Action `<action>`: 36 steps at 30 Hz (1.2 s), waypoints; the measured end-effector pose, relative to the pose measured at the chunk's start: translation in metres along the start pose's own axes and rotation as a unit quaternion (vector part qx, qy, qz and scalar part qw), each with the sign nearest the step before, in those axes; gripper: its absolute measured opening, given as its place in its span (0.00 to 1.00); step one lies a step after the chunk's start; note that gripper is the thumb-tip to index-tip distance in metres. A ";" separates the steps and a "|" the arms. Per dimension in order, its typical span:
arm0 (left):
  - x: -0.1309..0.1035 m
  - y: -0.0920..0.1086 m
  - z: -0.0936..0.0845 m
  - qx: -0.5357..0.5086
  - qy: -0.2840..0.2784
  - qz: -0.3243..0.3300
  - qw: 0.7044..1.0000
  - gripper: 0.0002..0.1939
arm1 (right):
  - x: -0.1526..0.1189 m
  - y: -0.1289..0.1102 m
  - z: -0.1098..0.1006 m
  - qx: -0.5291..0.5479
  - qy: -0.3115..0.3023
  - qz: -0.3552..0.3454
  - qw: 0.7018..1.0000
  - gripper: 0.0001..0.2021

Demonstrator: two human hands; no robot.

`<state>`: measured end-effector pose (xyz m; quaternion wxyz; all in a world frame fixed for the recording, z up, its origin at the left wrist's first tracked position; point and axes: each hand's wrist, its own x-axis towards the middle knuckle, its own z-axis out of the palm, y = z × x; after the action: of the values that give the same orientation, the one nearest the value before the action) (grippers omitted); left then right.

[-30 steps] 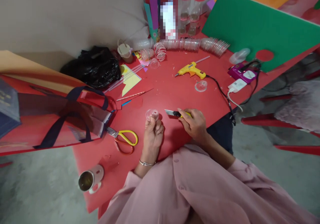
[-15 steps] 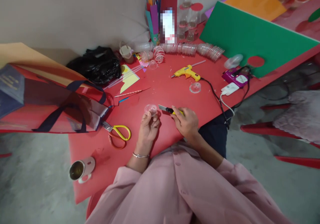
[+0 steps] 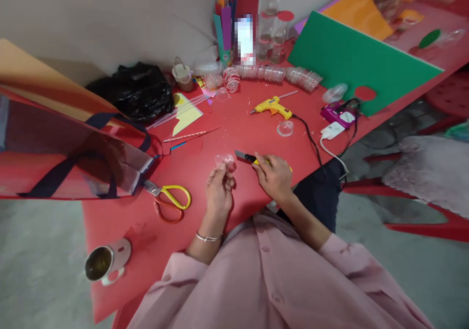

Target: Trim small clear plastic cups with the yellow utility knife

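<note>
Pinched in my left hand (image 3: 220, 188) is a small clear plastic dome lid (image 3: 224, 160), raised over the red table (image 3: 205, 172). My right hand (image 3: 274, 175) is wrapped round a yellow box cutter (image 3: 250, 158). Its blade points left toward the lid, with a small gap between the two. Farther back lies a similar clear lid (image 3: 285, 128), just below a yellow glue gun (image 3: 271, 106). To the left of my left hand rest scissors (image 3: 171, 203) with one yellow and one red handle.
A mug (image 3: 108, 260) stands near the table's left corner. A large bag (image 3: 73, 158) and black plastic bag (image 3: 134, 92) fill the left side. Stacked clear cups (image 3: 273, 73) line the back. A purple power strip (image 3: 340, 115) and green board (image 3: 362, 60) are at right.
The lid in my left hand has turned and tilted a little. My right hand with the box cutter has shifted slightly. The whole view has moved somewhat.
</note>
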<state>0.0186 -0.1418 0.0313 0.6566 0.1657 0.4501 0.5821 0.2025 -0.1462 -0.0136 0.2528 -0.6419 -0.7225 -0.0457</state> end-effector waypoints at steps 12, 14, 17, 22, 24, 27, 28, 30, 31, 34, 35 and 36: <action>0.007 -0.014 -0.005 0.024 0.019 0.028 0.999 0.16 | 0.000 0.002 0.000 0.027 -0.007 -0.025 0.999 0.19; 0.007 -0.017 -0.004 0.032 0.017 0.046 0.998 0.16 | 0.000 0.002 0.000 0.029 -0.014 -0.028 0.999 0.19; 0.006 -0.020 -0.004 0.045 0.008 0.067 0.997 0.15 | 0.002 0.001 -0.002 0.025 -0.028 -0.030 0.999 0.19; 0.003 -0.021 -0.007 0.059 0.000 0.072 0.996 0.16 | 0.001 0.000 -0.005 0.014 -0.037 -0.031 0.999 0.19; 0.002 -0.022 -0.009 0.065 -0.003 0.080 0.995 0.16 | 0.002 -0.001 -0.004 0.015 -0.036 -0.033 0.999 0.19; 0.002 -0.024 -0.011 0.076 -0.007 0.099 0.992 0.16 | 0.004 -0.004 -0.004 0.020 -0.033 -0.032 0.999 0.19; 0.002 -0.025 -0.011 0.081 -0.009 0.103 0.991 0.16 | 0.004 -0.005 -0.005 0.023 -0.030 -0.033 0.999 0.20; 0.003 -0.025 -0.012 0.095 -0.016 0.104 0.990 0.18 | -0.003 -0.002 -0.010 0.034 -0.017 -0.039 0.999 0.20; 0.004 -0.025 -0.013 0.106 -0.019 0.102 0.989 0.19 | -0.011 0.002 -0.014 0.043 -0.005 -0.045 0.998 0.20; 0.002 -0.024 -0.017 0.167 -0.010 0.115 0.979 0.24 | -0.055 0.023 -0.025 0.090 0.030 -0.076 0.993 0.18; 0.001 -0.023 -0.019 0.196 0.001 0.126 0.972 0.27 | -0.074 0.032 -0.027 0.111 0.022 -0.087 0.990 0.16; -0.002 -0.021 -0.022 0.223 0.015 0.139 0.965 0.28 | -0.092 0.041 -0.028 0.135 0.002 -0.100 0.986 0.14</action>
<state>0.0143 -0.1557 0.0043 0.5087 0.3603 0.5511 0.5547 0.2544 -0.2338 -0.0392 0.3326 -0.5262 -0.7822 0.0256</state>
